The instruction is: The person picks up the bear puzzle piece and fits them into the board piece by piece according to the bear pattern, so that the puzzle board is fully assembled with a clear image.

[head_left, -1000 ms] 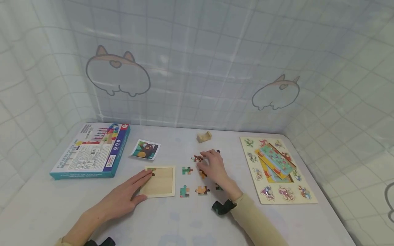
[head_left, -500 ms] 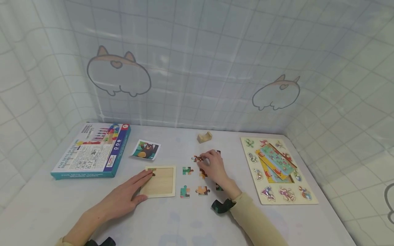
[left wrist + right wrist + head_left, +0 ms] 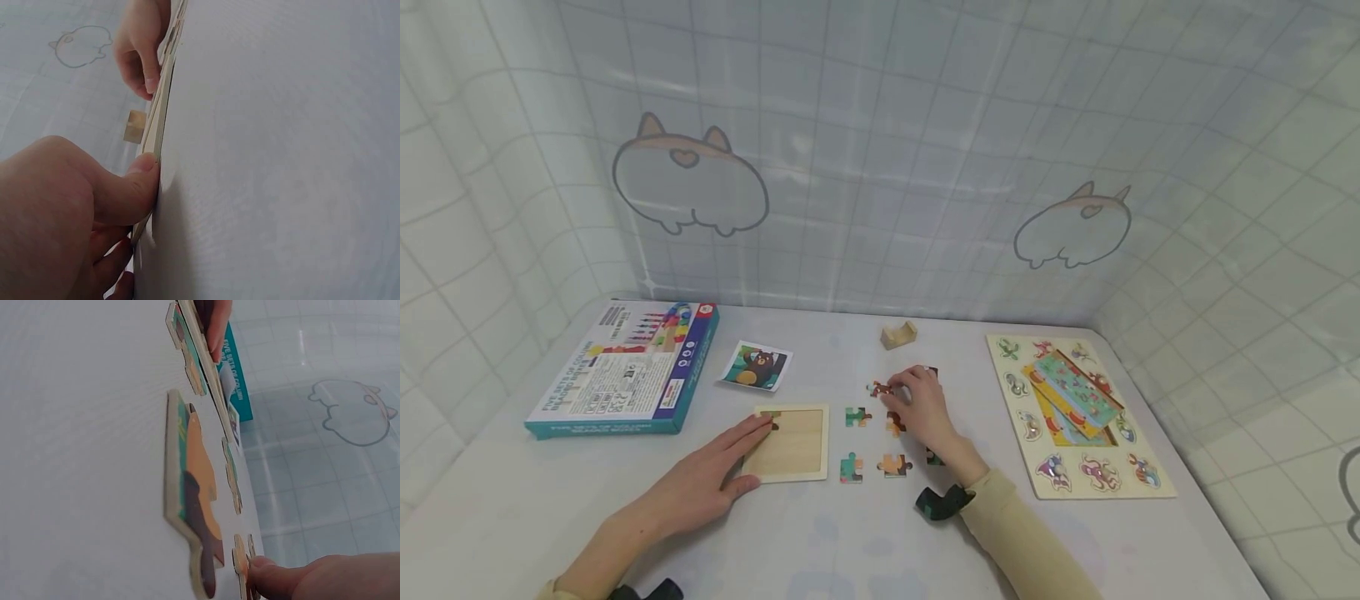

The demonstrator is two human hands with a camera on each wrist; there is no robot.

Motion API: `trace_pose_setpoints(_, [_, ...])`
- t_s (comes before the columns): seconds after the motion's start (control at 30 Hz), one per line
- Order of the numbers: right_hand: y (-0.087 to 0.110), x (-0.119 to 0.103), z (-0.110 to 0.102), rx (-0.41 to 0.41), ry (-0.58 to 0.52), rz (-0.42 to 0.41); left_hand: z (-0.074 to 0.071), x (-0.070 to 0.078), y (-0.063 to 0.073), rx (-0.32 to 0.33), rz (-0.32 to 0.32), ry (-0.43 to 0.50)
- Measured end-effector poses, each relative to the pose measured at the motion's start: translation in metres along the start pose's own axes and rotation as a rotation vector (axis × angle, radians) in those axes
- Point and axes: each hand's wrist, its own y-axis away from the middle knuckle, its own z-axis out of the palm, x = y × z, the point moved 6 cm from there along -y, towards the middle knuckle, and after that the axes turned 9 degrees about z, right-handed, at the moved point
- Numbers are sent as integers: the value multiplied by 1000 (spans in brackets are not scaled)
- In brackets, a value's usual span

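Observation:
A shallow wooden puzzle tray (image 3: 790,477) lies in front of me with a jigsaw piece (image 3: 773,419) in its far left corner. My left hand (image 3: 707,471) rests on the tray's left side, fingers extended to that corner piece and thumb (image 3: 145,165) against the near edge. To the right, my right hand (image 3: 921,408) pinches a brown bear-face jigsaw piece (image 3: 878,389) at its right side, low over the table. Around it lie a green piece (image 3: 857,417), a green-and-tan piece (image 3: 851,468) and an orange piece (image 3: 894,465). Several others are partly hidden by the right hand and wrist.
A bear picture card (image 3: 757,367) lies beyond the tray, beside a boxed set (image 3: 625,367) at far left. At the back stands a small wooden block holder (image 3: 898,335). On the right, a wooden animal board (image 3: 1097,479) carries colourful cards (image 3: 1075,392). A curtain hangs behind.
The right hand stays at the bear-face piece, which has turned very slightly. The left hand and tray hold still.

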Motion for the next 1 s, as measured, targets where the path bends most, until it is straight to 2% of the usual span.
trace_pose_setpoints(1.0, [2,0,-1,7,5,8,-3,3,0,2,1,3])
